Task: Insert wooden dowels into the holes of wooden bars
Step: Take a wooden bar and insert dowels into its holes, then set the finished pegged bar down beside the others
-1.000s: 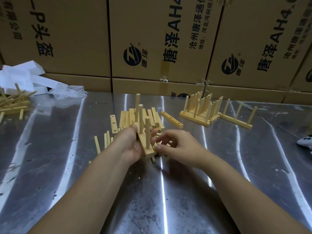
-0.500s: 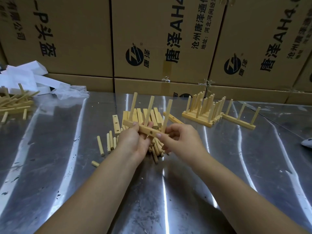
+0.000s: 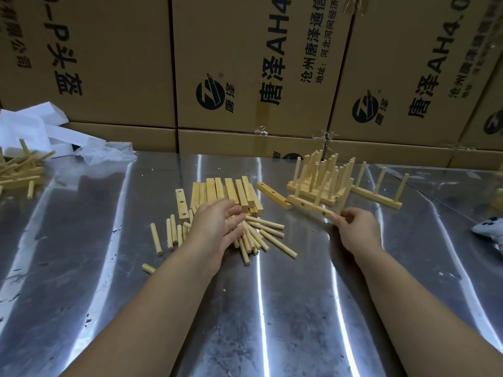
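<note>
Two hands: the right hand is pinching the light, stiff dowelled bar by its near end, while the left hand is hovering, fingers relaxed, over roll-prone loose dowels.

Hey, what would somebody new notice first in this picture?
A heap of loose pale round wooden dowels lies at the centre of the shiny metal table, the left hand open over it. Rightwards, the right hand pinches the end of a pale wooden bar with upright dowels, in front of a cluster of finished dowelled bars. Brown printed cardboard boxes wall the back.
</note>
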